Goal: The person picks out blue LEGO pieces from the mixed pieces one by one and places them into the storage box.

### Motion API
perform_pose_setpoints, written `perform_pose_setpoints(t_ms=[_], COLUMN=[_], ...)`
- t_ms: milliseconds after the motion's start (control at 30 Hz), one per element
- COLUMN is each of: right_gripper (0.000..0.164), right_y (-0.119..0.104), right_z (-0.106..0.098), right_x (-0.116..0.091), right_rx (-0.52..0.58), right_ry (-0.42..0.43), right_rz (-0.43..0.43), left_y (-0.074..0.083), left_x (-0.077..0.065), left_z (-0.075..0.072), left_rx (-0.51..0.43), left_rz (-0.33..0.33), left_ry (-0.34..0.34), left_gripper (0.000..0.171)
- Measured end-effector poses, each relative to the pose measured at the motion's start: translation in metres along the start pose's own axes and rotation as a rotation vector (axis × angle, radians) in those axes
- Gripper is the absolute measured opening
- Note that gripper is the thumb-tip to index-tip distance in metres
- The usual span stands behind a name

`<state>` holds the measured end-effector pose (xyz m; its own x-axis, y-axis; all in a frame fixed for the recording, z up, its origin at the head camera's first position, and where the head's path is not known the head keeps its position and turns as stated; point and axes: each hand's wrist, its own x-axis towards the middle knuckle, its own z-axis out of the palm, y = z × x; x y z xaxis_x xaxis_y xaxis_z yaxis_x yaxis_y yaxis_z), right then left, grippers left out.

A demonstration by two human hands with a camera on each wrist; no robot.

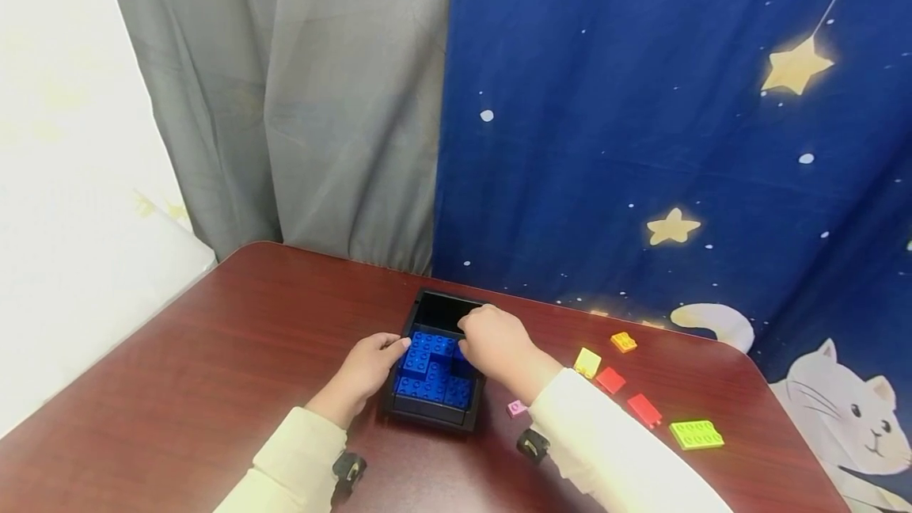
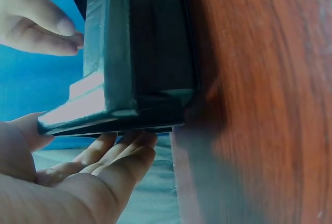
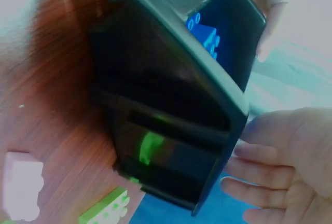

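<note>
A black box (image 1: 430, 412) stands on the table, part filled with blue toy building bricks (image 1: 427, 341) set side by side. My left hand (image 1: 366, 370) grips its left side, thumb at the rim; the left wrist view shows the other fingers of that left hand (image 2: 98, 175) under the flange. My right hand (image 1: 499, 339) reaches over the right side, fingertips down at a blue brick near the wall. Curled fingers of the right hand (image 3: 288, 167) show beside the rim in the right wrist view; I cannot tell whether they pinch the brick.
Loose bricks lie right of the box: a pink one (image 1: 516, 408) near it, then yellow (image 1: 587, 362), orange (image 1: 623, 342), two red, one here (image 1: 644, 410), and lime green (image 1: 697, 435). Curtains (image 1: 570, 141) hang behind the table's far edge.
</note>
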<state>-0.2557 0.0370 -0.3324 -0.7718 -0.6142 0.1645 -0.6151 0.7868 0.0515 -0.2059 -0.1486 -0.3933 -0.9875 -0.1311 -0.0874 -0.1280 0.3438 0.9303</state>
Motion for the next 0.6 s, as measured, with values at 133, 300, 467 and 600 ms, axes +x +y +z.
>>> perform_pose_setpoints(t_ms=[133, 300, 467, 600], right_gripper=[0.022, 0.024, 0.024, 0.024], right_y=[0.008, 0.016, 0.023, 0.029], right_z=[0.001, 0.004, 0.009, 0.015], right_x=[-0.008, -0.019, -0.029, -0.04], right_rx=[0.073, 0.107, 0.133, 0.144], right_ry=[0.057, 0.106, 0.131, 0.164], right_rz=[0.032, 0.081, 0.113, 0.124], left_y=[-0.003, -0.006, -0.009, -0.011], left_x=[0.001, 0.002, 0.001, 0.0], left_z=[-0.001, -0.004, -0.006, -0.011], left_rx=[-0.002, 0.0, 0.001, 0.046], left_rz=[-0.008, -0.018, -0.021, 0.007], left_ry=[-0.004, -0.013, -0.009, 0.027], left_gripper=[0.046, 0.052, 0.063, 0.062])
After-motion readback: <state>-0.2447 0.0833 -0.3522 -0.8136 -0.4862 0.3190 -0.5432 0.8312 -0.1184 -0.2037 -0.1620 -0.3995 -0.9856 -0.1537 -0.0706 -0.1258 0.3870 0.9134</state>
